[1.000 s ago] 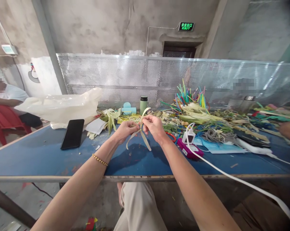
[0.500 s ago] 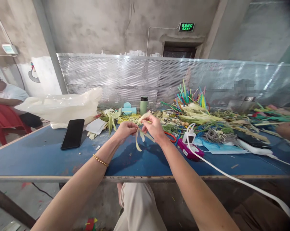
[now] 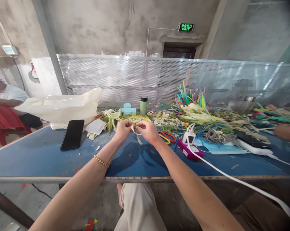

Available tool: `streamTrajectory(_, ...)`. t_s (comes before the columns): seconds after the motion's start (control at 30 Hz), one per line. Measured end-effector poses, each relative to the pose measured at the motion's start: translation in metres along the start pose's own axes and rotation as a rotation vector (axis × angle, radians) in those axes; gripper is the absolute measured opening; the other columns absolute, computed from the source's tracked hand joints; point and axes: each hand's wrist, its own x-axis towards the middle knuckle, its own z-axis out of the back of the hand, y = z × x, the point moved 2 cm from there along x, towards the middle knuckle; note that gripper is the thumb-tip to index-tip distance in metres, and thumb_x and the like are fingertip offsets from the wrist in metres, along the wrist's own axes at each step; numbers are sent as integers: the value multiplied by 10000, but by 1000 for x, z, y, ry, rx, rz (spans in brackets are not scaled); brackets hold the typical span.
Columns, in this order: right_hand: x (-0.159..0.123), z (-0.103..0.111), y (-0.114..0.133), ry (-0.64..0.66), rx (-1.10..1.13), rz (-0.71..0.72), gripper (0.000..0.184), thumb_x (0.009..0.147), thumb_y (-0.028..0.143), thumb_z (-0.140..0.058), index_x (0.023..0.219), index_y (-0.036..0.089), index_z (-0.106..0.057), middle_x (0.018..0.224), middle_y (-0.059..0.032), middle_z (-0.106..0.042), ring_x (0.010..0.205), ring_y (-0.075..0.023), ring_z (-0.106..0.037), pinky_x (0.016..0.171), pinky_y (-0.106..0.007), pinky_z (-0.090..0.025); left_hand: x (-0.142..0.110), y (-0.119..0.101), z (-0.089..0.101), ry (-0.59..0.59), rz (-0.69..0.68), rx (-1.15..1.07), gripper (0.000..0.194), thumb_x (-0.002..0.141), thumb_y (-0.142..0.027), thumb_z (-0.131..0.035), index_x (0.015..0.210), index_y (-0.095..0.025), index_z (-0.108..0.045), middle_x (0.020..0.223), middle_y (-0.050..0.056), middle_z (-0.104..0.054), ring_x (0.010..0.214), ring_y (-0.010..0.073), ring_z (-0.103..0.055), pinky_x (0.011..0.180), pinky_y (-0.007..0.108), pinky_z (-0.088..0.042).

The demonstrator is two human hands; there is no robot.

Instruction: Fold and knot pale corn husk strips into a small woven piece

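Note:
My left hand [image 3: 122, 130] and my right hand [image 3: 148, 131] are held close together just above the blue table [image 3: 39, 157], near its middle. Both are closed in a pinch on a pale yellowish leaf strip [image 3: 136, 134]. The strip loops between the fingers and one short end hangs down toward the tabletop. A gold bead bracelet [image 3: 101, 161] sits on my left wrist.
A black phone [image 3: 72, 133] lies left of my hands beside a cream plastic bag [image 3: 60, 107]. A heap of husks and coloured strips [image 3: 198, 120] covers the far right, with a magenta device [image 3: 189, 149] and white cable [image 3: 231, 178]. Another person's arm [image 3: 285, 132] reaches in at right; someone sits far left.
The long loose ends of the strip have been drawn in; it is now shorter and tighter between my fingers. Both hands have sunk slightly toward the table.

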Motion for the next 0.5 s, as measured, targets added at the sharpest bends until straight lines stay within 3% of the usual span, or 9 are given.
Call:
streamTrajectory(0.27,1,1,1,-9,-38,-53,80,727,127,-645,750,168,-710,769,-67,-751,694,-194,-684,656,-283,-502,-1,-3,-2,67,-54,24,150,596,-173,-741,720,-132,-667,589,-3,-622,551,110,-551,544,227,-419)
streamTrajectory(0.5,2,6,1,46,82,-45,86,731,173,-649,763,129,-716,698,-49,-722,643,-151,-642,605,-230,-479,-2,-11,0,61,-86,54,131,603,-76,-662,708,-144,-625,570,-26,-592,536,94,-527,528,204,-385)
